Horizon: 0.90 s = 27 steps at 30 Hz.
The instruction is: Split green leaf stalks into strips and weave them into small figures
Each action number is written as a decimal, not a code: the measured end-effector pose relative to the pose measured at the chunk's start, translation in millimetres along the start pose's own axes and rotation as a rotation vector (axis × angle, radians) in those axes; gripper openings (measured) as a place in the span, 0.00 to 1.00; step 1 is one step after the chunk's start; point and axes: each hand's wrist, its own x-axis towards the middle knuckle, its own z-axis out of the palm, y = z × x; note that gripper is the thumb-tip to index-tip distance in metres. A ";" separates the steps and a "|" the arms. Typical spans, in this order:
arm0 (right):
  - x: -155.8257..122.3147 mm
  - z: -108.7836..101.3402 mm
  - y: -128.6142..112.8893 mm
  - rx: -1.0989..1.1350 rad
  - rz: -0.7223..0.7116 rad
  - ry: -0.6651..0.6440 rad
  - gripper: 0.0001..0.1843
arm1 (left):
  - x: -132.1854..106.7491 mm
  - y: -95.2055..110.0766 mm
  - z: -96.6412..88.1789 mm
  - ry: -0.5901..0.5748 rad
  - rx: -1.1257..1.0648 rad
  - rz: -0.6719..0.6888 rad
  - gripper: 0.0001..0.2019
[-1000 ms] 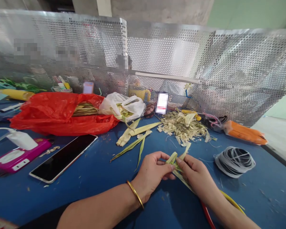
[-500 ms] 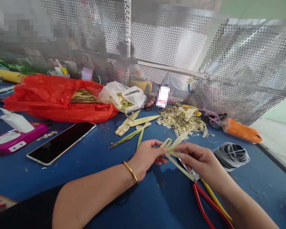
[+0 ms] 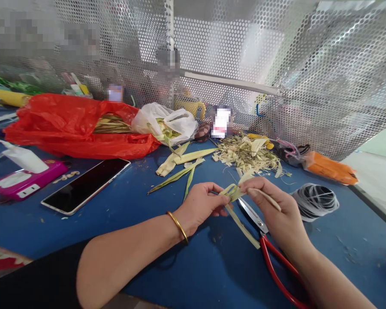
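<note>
My left hand [image 3: 209, 199] is closed in a pinch on a looped, pale green corn husk strip [image 3: 244, 229], whose long tail hangs down to the lower right. Thumb and fingers of my right hand [image 3: 273, 204] grip the same bundle from the other side. A narrow pale end [image 3: 266, 198] sticks out past my right thumb. Just below the hands, scissors [image 3: 260, 225] with red handles lie on the blue table [image 3: 193, 266], partly hidden by my right hand and forearm. Where the strip crosses itself between the fingertips is partly covered.
Husk scraps [image 3: 247, 154] are heaped beyond my hands, with flat husk pieces [image 3: 180, 161] left of them. A spool of clear line [image 3: 315, 201] stands right. A phone [image 3: 86, 186], purple power strip [image 3: 25, 180], red bag [image 3: 64, 124] and white bag [image 3: 183, 124] lie left. Perforated metal panels [image 3: 218, 47] stand behind.
My right fingers have shifted on the husk, and a narrow end now points out past the thumb. More of the scissors' blades shows. My left hand keeps its pinch.
</note>
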 end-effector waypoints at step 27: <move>1.4 0.7 -0.2 0.297 0.267 0.060 0.17 | 0.9 -3.3 -0.3 -0.017 0.064 -0.032 0.05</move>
